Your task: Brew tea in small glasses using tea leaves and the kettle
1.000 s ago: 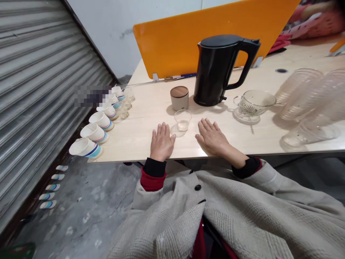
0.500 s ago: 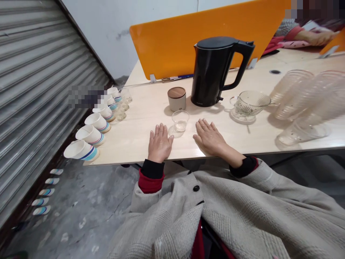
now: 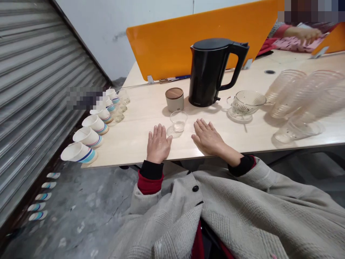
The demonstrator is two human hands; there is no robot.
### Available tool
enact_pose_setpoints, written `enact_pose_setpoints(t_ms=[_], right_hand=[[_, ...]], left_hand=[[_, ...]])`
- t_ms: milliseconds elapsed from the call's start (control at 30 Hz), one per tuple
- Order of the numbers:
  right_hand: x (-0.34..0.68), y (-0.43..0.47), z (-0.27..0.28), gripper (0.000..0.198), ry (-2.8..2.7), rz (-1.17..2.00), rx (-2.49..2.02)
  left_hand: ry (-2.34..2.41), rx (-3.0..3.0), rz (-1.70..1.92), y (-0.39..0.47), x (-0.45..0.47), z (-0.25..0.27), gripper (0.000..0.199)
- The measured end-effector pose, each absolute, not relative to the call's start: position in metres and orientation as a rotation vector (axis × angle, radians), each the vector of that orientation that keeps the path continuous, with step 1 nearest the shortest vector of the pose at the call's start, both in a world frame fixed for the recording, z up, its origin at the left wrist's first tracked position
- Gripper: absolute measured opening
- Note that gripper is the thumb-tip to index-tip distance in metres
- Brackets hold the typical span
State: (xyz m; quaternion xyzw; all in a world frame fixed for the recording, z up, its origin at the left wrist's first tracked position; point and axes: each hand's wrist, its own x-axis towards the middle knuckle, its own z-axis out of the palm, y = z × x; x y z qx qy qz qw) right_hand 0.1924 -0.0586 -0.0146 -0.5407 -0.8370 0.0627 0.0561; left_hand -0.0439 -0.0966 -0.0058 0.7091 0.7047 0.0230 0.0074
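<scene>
My left hand [image 3: 158,144] lies flat, palm down, on the pale wooden table [image 3: 129,144] near its front edge, holding nothing. Also palm down, my right hand [image 3: 207,136] rests with its fingers stretched forward and nothing in it. Between the two, slightly farther back, stands a small clear plastic cup [image 3: 178,121], apart from both hands. Behind that cup sits a beige canister with a wooden lid [image 3: 174,99]. A black electric kettle [image 3: 206,72] stands upright behind it, handle to the right. Right of the kettle is a ribbed glass bowl with handles [image 3: 246,104].
White paper cups with blue bands [image 3: 85,136] line the left table edge, beside several small clear cups [image 3: 118,114]. Stacked clear plastic cups [image 3: 302,97] lie at the right. An orange divider [image 3: 167,50] crosses the back. Another person's hand [image 3: 307,35] shows at far right.
The view has shifted slightly, so the tabletop things appear a little farther left. Both my hands stay flat on the table. The other person's hand has changed position.
</scene>
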Motion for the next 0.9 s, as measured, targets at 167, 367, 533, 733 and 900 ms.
enact_pose_setpoints(t_ms=[167, 367, 533, 733, 900], right_hand=[[0.192, -0.060, -0.012, 0.072, -2.542, 0.196, -1.650], [0.191, -0.060, -0.008, 0.074, -2.564, 0.210, -1.675], [0.194, -0.058, -0.018, 0.072, -2.504, 0.227, -1.594], [0.233, -0.062, -0.005, 0.061, -1.939, 0.126, -1.389], [0.294, -0.066, 0.039, 0.063, -1.346, -0.157, -1.622]], left_hand=[[2.212, 2.198, 0.068, -0.096, -0.044, -0.005, 0.066], [2.207, 2.184, 0.058, -0.097, -0.043, -0.004, 0.067], [2.205, 2.189, 0.057, -0.097, -0.043, -0.004, 0.067], [2.217, 2.249, 0.118, -0.097, -0.046, -0.008, 0.065], [2.220, 2.277, 0.158, -0.098, -0.046, -0.012, 0.066]])
